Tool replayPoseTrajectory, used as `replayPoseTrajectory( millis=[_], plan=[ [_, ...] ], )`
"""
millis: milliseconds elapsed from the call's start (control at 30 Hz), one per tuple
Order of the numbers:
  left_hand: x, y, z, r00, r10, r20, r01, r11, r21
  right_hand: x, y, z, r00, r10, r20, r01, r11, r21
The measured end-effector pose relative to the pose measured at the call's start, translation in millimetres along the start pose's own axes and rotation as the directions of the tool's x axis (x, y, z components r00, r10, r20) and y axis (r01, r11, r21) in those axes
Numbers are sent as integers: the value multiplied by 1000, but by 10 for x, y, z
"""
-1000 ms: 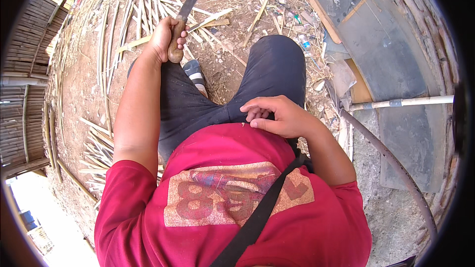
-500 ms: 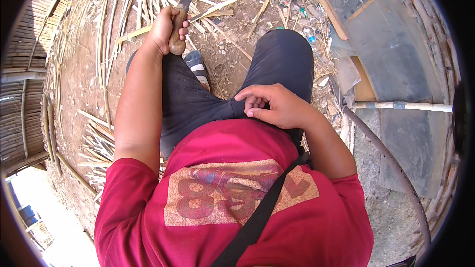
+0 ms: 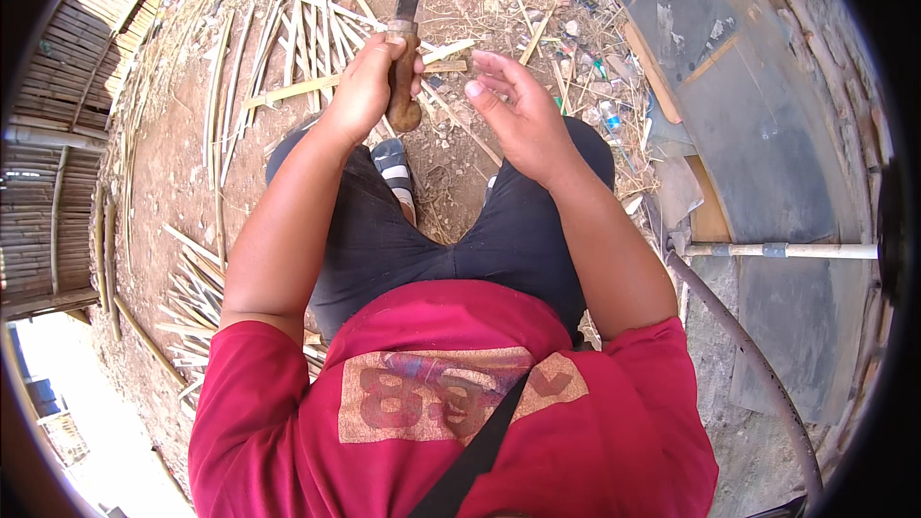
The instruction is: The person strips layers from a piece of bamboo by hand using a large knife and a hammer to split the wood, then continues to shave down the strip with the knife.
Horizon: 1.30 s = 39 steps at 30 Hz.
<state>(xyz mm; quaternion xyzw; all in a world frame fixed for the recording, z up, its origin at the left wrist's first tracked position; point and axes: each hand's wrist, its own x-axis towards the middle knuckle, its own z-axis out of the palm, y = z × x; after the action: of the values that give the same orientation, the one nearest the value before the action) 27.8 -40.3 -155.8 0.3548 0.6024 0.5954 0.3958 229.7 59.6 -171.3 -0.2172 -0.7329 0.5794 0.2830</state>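
My left hand point(image 3: 363, 91) is closed round the wooden handle of a machete point(image 3: 403, 86). Its dark blade points up and away from me, and the tip runs out of the top of the view. To the right of the handle, apart from it, my right hand point(image 3: 526, 120) hangs in the air above my right knee. The fingers of that hand are slightly bent and apart from the thumb, with nothing in them. Behind my left hand, pale split strips of bamboo or wood point(image 3: 305, 88) lie on the ground.
More strips point(image 3: 192, 297) are heaped by my left side. Slatted bamboo walls point(image 3: 43, 221) stand at the far left. On the right are large dark sheets point(image 3: 767, 134), a pale pole point(image 3: 825, 250) and a curved dark pipe point(image 3: 743, 341). Litter, including a plastic bottle point(image 3: 610, 115), is scattered near my right knee.
My right hand has risen from my lap and moved forward, nearer the machete, its fingers opening out. My left hand, still gripping the machete, has shifted right and slightly down in the view.
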Motion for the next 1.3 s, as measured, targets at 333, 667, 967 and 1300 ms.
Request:
replayPoseTrajectory(
  millis=[333,667,967,1300],
  plan=[
    [680,504,22,969,100,225,-181,910,374,997,-288,-76,979,81,188,-95,993,64],
    [802,-1548,-2419,923,-139,-360,371,573,731,1230,586,-549,916,382,-126,-401,840,-365],
    [94,-3345,-3132,708,-498,-500,665,234,709,1408,670,-435,884,411,-222,-409,911,57],
    [521,-3520,-3377,606,-412,-681,785,172,595,1441,777,-427,843,459,-282,-479,878,-2]
  ],
)
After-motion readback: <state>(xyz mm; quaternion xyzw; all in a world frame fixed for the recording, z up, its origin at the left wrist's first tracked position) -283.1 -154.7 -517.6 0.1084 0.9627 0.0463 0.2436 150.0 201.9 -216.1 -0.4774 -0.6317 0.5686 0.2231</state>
